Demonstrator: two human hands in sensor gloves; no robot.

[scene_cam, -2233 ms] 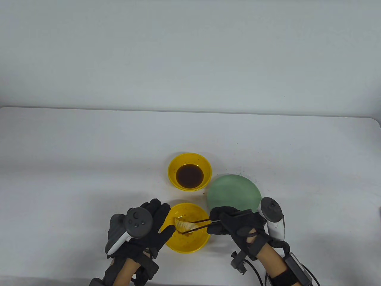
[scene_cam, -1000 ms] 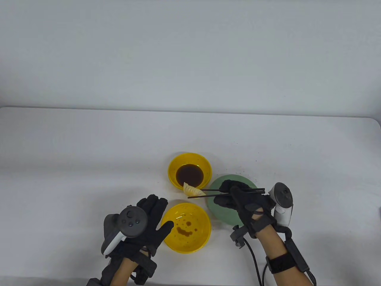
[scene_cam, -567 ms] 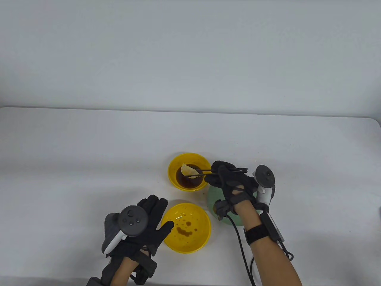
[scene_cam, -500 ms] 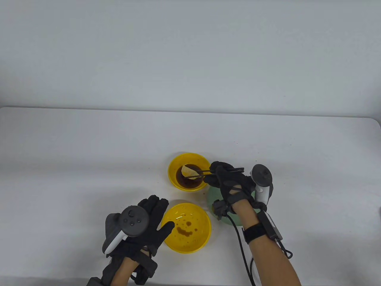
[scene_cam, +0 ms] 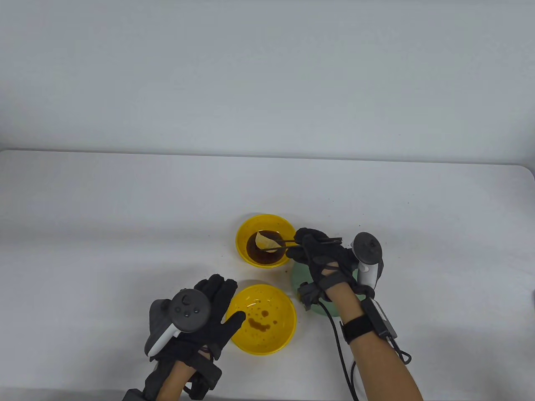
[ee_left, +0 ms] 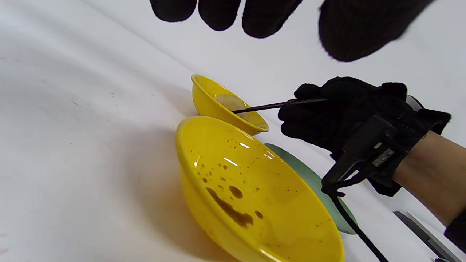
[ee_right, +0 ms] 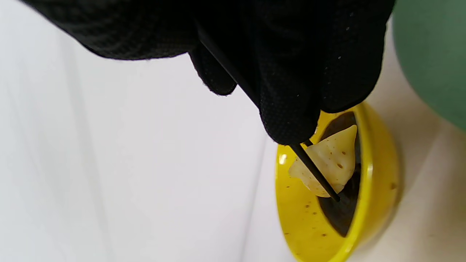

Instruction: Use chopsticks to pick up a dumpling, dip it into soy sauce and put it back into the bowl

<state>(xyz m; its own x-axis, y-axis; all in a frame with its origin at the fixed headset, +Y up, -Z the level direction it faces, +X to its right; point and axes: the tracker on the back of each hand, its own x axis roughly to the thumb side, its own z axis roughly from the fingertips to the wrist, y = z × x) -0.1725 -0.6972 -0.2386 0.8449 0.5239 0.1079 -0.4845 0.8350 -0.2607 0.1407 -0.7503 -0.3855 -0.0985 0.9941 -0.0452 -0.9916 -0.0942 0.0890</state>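
My right hand (scene_cam: 319, 252) grips black chopsticks (scene_cam: 288, 243) that pinch a pale dumpling (scene_cam: 266, 241). The dumpling sits low in the far yellow bowl (scene_cam: 244, 232), touching the dark soy sauce (scene_cam: 261, 257). In the right wrist view the dumpling (ee_right: 329, 163) hangs between the chopsticks (ee_right: 315, 173) over the soy sauce (ee_right: 340, 213). The near yellow bowl (scene_cam: 278, 340) holds only brown sauce stains. My left hand (scene_cam: 213, 317) rests with straight fingers against that bowl's left rim. The left wrist view shows the near yellow bowl (ee_left: 218, 138) and the right hand (ee_left: 338, 116) beyond it.
A green plate (scene_cam: 301, 275) lies right of the bowls, mostly under my right hand and wrist. Small brown spatters mark the white table (scene_cam: 125, 217) around the bowls. A cable (scene_cam: 342, 359) trails from the right wrist toward the table's near edge.
The right hand lifted the dumpling out of the near bowl, carried it up and away to the far bowl, and lowered it into the soy sauce. The left hand stayed by the near bowl.
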